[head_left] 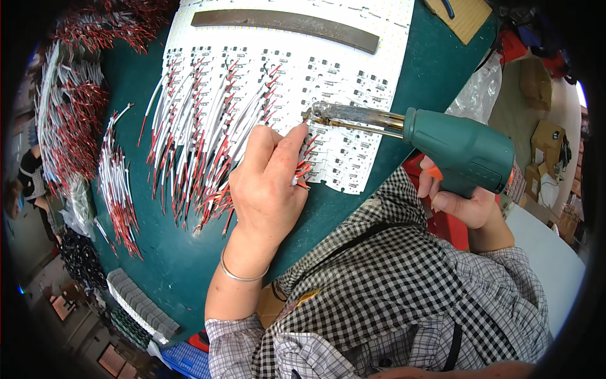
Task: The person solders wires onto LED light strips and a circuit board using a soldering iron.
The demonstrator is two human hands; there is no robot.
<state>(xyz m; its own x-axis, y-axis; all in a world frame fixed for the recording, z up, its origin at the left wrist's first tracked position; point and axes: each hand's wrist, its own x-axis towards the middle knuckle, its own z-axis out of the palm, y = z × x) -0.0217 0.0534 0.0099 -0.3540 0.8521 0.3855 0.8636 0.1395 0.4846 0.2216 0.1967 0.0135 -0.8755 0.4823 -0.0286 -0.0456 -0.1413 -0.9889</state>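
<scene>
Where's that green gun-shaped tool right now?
In the head view, the green gun-shaped tool is right of centre, held in the right hand; its metal tip is over the white circuit sheet, beside the left hand.

Gingham apron [372, 268], plaid sleeves [232, 338], bangle [243, 278]

Deep green on the counter [170, 252], and green again on the soldering gun [464, 145] at right, with a flash of orange on its trigger [433, 172]! White circuit sheet [265, 43], specked with black components [312, 60]. Red and white streak the wires [202, 136], red and white the bundle [72, 120] at left. Brown bar [284, 21] on the far side, black-and-white checks on the near apron [372, 271], and a silvery bracelet [237, 276].
</scene>
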